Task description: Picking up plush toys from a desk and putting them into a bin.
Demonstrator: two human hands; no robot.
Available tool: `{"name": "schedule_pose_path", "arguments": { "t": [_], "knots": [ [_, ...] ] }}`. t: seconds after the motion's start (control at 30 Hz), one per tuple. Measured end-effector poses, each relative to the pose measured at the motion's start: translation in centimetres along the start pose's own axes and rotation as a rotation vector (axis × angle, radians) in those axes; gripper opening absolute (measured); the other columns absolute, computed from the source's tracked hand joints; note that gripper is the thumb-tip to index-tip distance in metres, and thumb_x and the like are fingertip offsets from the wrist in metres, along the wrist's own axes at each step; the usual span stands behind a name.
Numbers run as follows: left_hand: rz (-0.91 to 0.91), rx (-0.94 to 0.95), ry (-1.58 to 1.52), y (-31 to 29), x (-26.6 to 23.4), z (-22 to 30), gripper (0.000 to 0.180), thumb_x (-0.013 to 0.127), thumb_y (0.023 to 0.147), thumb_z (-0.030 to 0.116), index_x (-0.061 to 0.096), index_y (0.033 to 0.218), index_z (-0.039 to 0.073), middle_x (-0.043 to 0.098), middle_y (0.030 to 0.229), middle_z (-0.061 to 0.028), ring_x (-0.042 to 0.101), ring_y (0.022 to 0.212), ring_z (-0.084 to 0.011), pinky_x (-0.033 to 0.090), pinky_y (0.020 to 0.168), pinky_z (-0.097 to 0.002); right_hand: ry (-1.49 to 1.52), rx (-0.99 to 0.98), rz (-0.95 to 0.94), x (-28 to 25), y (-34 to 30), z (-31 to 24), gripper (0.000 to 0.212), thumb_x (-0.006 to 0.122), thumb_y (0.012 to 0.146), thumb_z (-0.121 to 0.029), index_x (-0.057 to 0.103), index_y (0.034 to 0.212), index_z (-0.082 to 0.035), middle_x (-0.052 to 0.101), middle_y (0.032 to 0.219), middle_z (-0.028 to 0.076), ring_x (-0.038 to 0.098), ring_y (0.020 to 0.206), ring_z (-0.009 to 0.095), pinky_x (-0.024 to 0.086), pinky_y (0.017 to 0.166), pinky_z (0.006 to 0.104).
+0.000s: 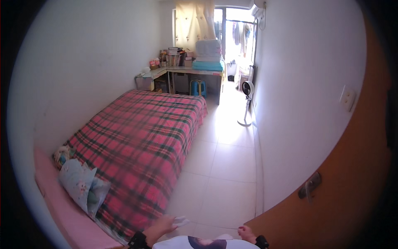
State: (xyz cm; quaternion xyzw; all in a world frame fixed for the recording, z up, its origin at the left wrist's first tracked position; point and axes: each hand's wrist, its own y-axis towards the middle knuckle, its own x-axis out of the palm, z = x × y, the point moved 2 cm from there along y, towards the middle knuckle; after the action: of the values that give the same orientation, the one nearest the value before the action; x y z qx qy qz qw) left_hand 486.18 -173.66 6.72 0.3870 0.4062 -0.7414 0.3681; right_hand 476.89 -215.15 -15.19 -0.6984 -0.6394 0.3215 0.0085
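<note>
Two hands register on my feed: the left hand (pixel 165 225), with an unclear white item (pixel 181 221) at its fingertips, and the right hand (pixel 247 233), near the wooden door (pixel 306 220). I cannot tell whether either set of fingers grips. Left of the tiled floor (pixel 215 178), the plaid-covered bed (pixel 145 133) points its long axis forward, toward the desk (pixel 211 74).
</note>
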Motion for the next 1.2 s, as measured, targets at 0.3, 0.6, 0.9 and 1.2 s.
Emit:
{"name": "schedule_pose_path", "arguments": {
  "t": [0.3, 0.6, 0.9, 1.2],
  "knots": [
    [-0.010, 0.125, -0.077, 24.4, -5.1, 4.3, 0.038, 0.059, 0.077, 0.027, 0.057, 0.109, 0.006, 0.060, 0.103, -0.0177, 0.056, 0.098, -0.0337, 0.044, 0.083, -0.0440, -0.186, 0.156, -0.317, -8.2, 24.6, 10.6, 0.034, 0.059, 0.082, -0.026, 0.061, 0.107, -0.002, 0.066, 0.096, 0.011, 0.061, 0.090, 0.021, 0.049, 0.078, 0.0333],
    [0.176, -0.292, -0.115, 35.0, -13.7, 2.6, 0.027, 0.058, 0.068, 0.019, 0.067, 0.092, 0.011, 0.060, 0.092, -0.0164, 0.057, 0.093, -0.0322, 0.046, 0.082, -0.0406, -0.556, 0.093, -0.143, -17.0, 42.3, -7.4, 0.036, 0.058, 0.078, -0.030, 0.064, 0.104, -0.005, 0.067, 0.091, 0.014, 0.064, 0.087, 0.026, 0.049, 0.079, 0.0340],
    [0.144, -0.448, -0.171, 54.1, -18.1, -5.8, 0.024, 0.059, 0.070, 0.021, 0.067, 0.091, 0.010, 0.061, 0.094, -0.0170, 0.058, 0.092, -0.0330, 0.046, 0.081, -0.0427, -0.280, 0.029, -0.223, -16.6, 58.4, -18.1, 0.032, 0.057, 0.078, -0.027, 0.065, 0.100, -0.006, 0.065, 0.094, 0.017, 0.062, 0.089, 0.029, 0.048, 0.082, 0.0368],
    [0.249, 0.016, -0.220, 80.6, -33.6, -2.2, 0.031, 0.058, 0.073, 0.022, 0.064, 0.095, 0.002, 0.062, 0.093, -0.0199, 0.059, 0.089, -0.0355, 0.047, 0.078, -0.0425, -0.165, 0.316, 0.150, -28.1, 68.7, -19.2, 0.031, 0.055, 0.077, -0.025, 0.066, 0.099, -0.006, 0.065, 0.095, 0.017, 0.062, 0.090, 0.031, 0.048, 0.082, 0.0381]
  ]
}}
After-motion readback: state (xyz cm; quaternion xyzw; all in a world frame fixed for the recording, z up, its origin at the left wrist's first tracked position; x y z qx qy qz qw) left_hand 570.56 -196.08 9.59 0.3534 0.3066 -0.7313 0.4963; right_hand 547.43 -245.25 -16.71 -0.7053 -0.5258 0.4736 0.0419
